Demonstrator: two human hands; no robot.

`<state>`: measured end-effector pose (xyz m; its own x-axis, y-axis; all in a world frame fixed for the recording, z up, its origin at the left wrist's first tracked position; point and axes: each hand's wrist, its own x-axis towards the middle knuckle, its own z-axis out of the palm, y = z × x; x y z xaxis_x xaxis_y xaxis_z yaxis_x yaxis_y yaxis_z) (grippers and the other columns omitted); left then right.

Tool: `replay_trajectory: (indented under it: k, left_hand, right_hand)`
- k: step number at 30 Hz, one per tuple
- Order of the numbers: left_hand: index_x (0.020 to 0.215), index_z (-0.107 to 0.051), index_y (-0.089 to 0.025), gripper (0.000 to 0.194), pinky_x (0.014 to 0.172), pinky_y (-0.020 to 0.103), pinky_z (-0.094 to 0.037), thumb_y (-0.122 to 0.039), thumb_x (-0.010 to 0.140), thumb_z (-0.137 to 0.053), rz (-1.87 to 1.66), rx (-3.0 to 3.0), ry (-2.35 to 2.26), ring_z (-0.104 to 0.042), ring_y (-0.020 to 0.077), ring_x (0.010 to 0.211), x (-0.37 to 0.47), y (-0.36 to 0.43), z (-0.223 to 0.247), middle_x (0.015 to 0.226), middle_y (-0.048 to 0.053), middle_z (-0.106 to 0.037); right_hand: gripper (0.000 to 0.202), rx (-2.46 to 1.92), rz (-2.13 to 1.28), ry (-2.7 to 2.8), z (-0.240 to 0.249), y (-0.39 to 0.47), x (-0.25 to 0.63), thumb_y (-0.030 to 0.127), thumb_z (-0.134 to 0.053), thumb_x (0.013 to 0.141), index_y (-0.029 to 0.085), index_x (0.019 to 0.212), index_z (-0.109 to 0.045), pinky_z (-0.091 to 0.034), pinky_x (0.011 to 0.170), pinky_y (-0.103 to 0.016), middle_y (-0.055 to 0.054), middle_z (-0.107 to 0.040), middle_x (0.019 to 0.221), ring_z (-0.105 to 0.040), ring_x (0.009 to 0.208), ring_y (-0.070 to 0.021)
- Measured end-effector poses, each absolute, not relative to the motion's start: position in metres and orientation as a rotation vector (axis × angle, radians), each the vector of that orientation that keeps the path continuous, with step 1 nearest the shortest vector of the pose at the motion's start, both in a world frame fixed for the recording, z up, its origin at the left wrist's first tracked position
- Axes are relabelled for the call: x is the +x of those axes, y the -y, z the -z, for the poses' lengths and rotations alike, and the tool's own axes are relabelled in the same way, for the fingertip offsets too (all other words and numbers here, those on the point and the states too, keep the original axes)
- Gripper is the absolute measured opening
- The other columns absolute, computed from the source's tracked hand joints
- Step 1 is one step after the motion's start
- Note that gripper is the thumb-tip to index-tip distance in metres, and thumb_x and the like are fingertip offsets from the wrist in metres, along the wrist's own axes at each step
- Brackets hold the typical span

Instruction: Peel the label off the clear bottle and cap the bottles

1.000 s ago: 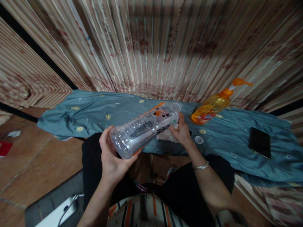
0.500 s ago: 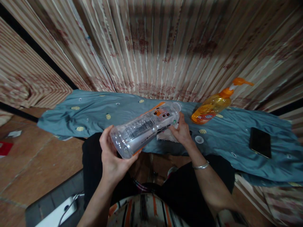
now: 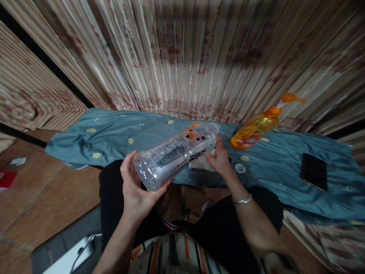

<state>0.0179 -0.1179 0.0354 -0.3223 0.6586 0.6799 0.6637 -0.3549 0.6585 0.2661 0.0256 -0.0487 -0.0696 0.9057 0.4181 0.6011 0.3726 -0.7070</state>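
A clear plastic bottle (image 3: 173, 156) with a silver and orange label lies tilted between my hands, its neck towards the upper right. My left hand (image 3: 138, 192) grips it around the base. Near the neck, my right hand (image 3: 219, 158) holds it from below, with some fingers hidden behind it. Under the bottle, partly covered, a whitish cloth or paper (image 3: 203, 163) rests on the blue-green cloth (image 3: 114, 133). A small clear round cap (image 3: 240, 168) is just right of my right hand.
An orange pump bottle (image 3: 255, 129) stands behind and right of my right hand. A black phone (image 3: 313, 171) lies farther right. Striped curtains (image 3: 182, 61) hang behind the cloth. A white power strip (image 3: 70, 257) sits on a dark surface at lower left.
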Motion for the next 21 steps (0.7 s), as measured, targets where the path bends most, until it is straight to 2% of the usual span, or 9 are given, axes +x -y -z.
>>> replay_trajectory:
  k: [5, 16, 21]
  left_hand:
    - [0.144, -0.051, -0.026, 0.099, 0.091, 0.031, -0.061, -0.050, 0.059, -0.096, 1.809, -1.823, 1.767, -0.068, 0.0211, 0.112, 0.0176, 0.1174, -0.0346, 0.130, 0.007, -0.059]
    - [0.139, -0.053, -0.029, 0.097, 0.090, 0.042, -0.063, -0.044, 0.055, -0.099, 1.890, -1.787, 1.864, -0.067, 0.0271, 0.110, 0.0194, 0.1191, -0.0377, 0.128, 0.008, -0.058]
    - [0.142, -0.052, -0.026, 0.099, 0.087, 0.035, -0.062, -0.045, 0.056, -0.098, 1.841, -1.820, 1.802, -0.068, 0.0236, 0.109, 0.0188, 0.1190, -0.0373, 0.128, 0.008, -0.058]
  right_hand:
    - [0.073, -1.311, -0.464, 1.768, 0.0472, -0.0246, 0.2654, 0.043, -0.062, 0.086, 0.015, 0.149, -0.040, -0.063, 0.082, -0.047, -0.015, -0.077, 0.110, -0.077, 0.091, -0.0334]
    - [0.069, -1.310, -0.485, 1.774, 0.0456, -0.0249, 0.2657, 0.042, -0.063, 0.086, 0.018, 0.146, -0.040, -0.063, 0.083, -0.049, -0.014, -0.077, 0.112, -0.077, 0.092, -0.0339]
    - [0.069, -1.315, -0.484, 1.765, 0.0450, -0.0249, 0.2653, 0.045, -0.065, 0.086, 0.019, 0.145, -0.041, -0.063, 0.081, -0.048, -0.014, -0.076, 0.111, -0.076, 0.089, -0.0329]
